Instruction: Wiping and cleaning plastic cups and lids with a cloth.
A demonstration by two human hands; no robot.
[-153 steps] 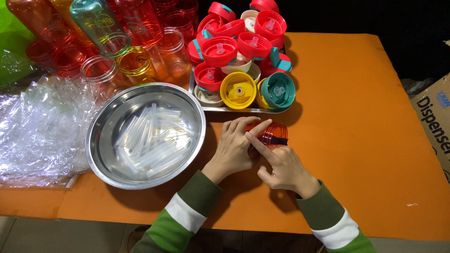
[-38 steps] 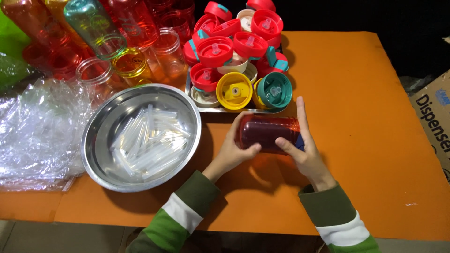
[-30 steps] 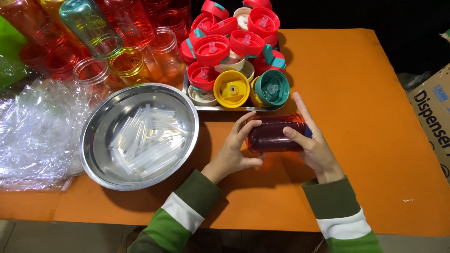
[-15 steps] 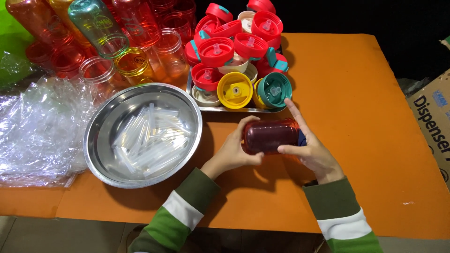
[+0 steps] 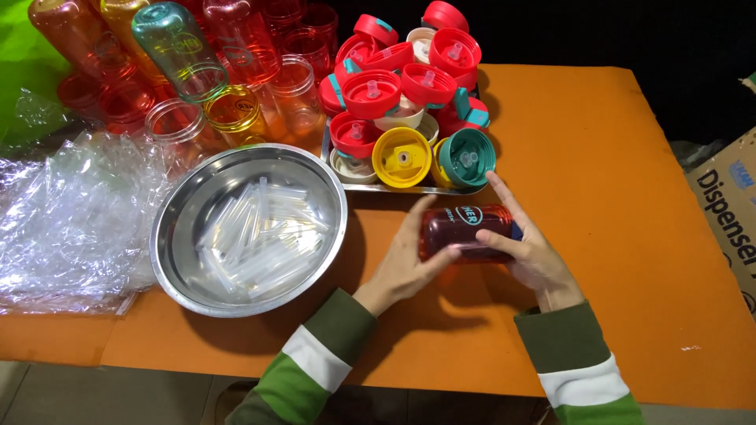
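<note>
Both hands hold a translucent red plastic bottle (image 5: 461,230) lying sideways just above the orange table (image 5: 614,181). My left hand (image 5: 403,261) cups its left end from below. My right hand (image 5: 529,250) wraps its right end, fingers over the top. The bottle sits just in front of a metal tray (image 5: 370,187) piled with red, yellow and teal bottle lids (image 5: 403,94). A steel bowl (image 5: 175,236) of clear plastic straws (image 5: 260,236) stands to the left of my hands.
Several empty coloured bottles (image 5: 205,63) are stacked at the back left. Crumpled clear plastic wrap (image 5: 67,220) lies at the left edge. A cardboard box (image 5: 728,197) stands past the table's right edge.
The bottle was turned from upright on the table to lying sideways between both hands. It has shifted slightly within the grip over the last second.
</note>
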